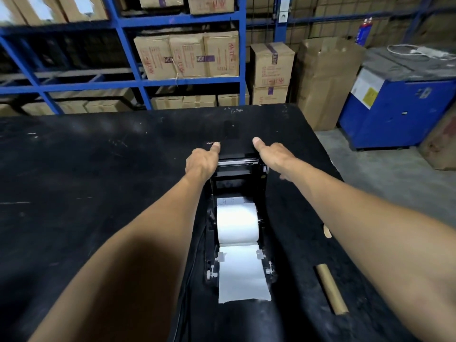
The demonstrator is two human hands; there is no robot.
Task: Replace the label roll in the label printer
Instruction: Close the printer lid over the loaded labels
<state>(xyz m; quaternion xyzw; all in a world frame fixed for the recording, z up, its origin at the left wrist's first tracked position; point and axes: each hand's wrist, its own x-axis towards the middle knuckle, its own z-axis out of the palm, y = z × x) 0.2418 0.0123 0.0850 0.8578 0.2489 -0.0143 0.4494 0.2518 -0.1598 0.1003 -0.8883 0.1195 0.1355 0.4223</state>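
Observation:
A black label printer (238,183) stands open on the black table, its lid (234,141) swung back toward the far side. A white label roll (237,222) lies in its bay, and a strip of label paper (241,275) runs from it out over the printer's near end. My left hand (202,161) grips the lid's left edge, thumb on top by the brand lettering. My right hand (274,156) grips the lid's right edge the same way. A bare brown cardboard core (332,288) lies on the table to the printer's right.
The black table (86,181) fills most of the view. Blue racking with cardboard boxes (187,55) stands behind it. A tall open carton (325,77) and a blue machine (399,104) stand at the far right. A black cable (187,292) runs along the printer's left side.

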